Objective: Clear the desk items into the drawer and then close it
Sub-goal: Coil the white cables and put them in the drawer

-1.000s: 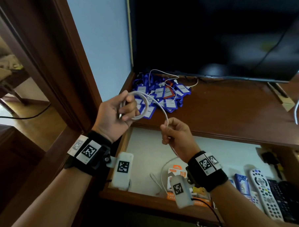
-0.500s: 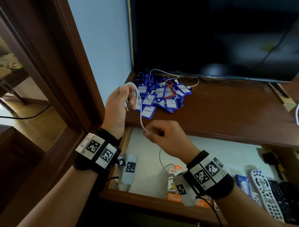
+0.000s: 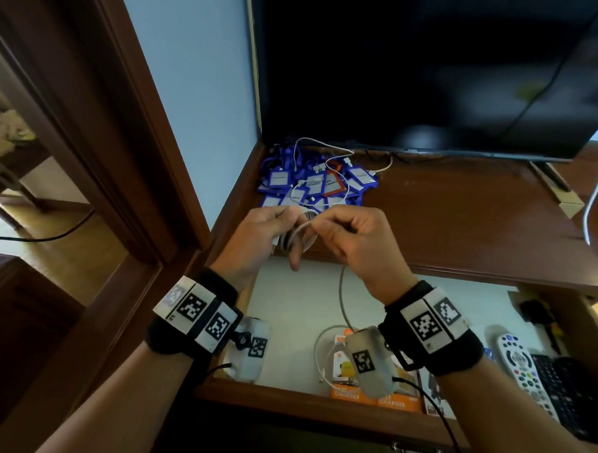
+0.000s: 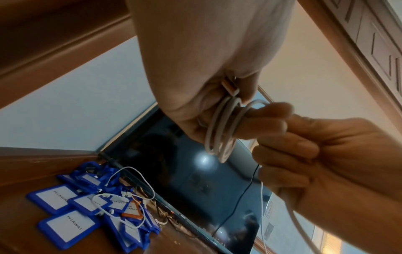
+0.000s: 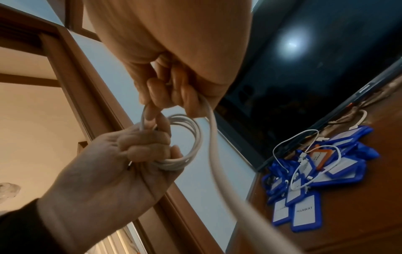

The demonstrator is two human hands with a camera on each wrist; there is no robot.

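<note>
Wooden counter (image 3: 462, 219) under a dark screen, drawer (image 3: 297, 305) open: our left hand (image 3: 259, 238) grips the coiled white cable (image 3: 299, 231); right hand (image 3: 362, 242) pinches its tail; we should wind loops evenly, keep tension, then lower in

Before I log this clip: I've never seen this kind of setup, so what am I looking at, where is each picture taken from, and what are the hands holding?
No machine: a person wears a head camera and one on each wrist, with marker-tagged bands. The wide picture looks down from the head; the other two look along each hand. The left hand grips a coiled white cable; the right hand pinches its loose end, which trails down into the open drawer. On the desk, below a dark screen, lie blue tags and short white cables. The drawer holds remotes and orange charger boxes.
</note>
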